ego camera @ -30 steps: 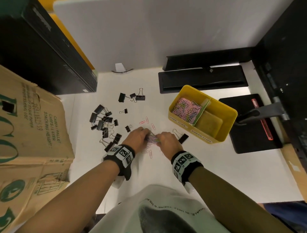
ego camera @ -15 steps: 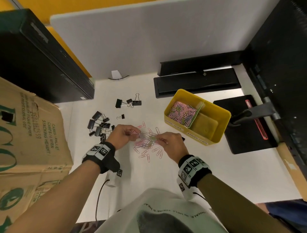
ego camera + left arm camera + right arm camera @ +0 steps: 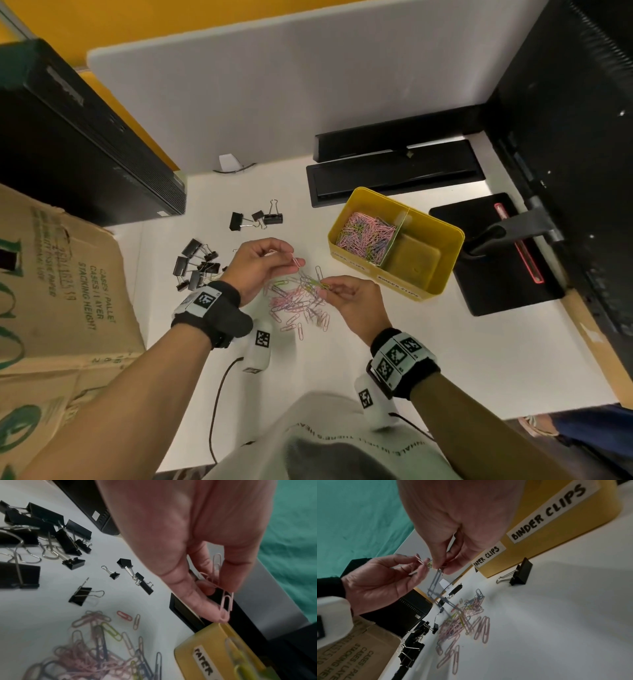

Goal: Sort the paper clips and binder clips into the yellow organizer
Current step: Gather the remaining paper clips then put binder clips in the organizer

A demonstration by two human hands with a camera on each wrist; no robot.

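Observation:
A loose heap of coloured paper clips [image 3: 298, 303] lies on the white desk between my hands. My left hand [image 3: 263, 262] is raised above it and pinches a few pink paper clips [image 3: 226, 601]. My right hand [image 3: 346, 294] pinches a chain of linked clips [image 3: 436, 586] that hangs down to the heap. The yellow organizer [image 3: 442, 270] stands to the right; its left compartment holds many paper clips [image 3: 364, 236], its right one looks bare. Black binder clips [image 3: 197, 265] lie scattered to the left, and one binder clip [image 3: 518, 574] sits by the organizer's front wall.
A cardboard box [image 3: 58, 291] stands at the left edge, a black computer case [image 3: 78, 144] behind it. A black tray [image 3: 394, 174] and a monitor base [image 3: 496, 253] lie at the back right. A grey divider panel [image 3: 291, 96] closes the rear.
Both hands rose off the desk and drew apart, each pinching paper clips. The clips once gathered under the fingers now lie spread in a loose heap.

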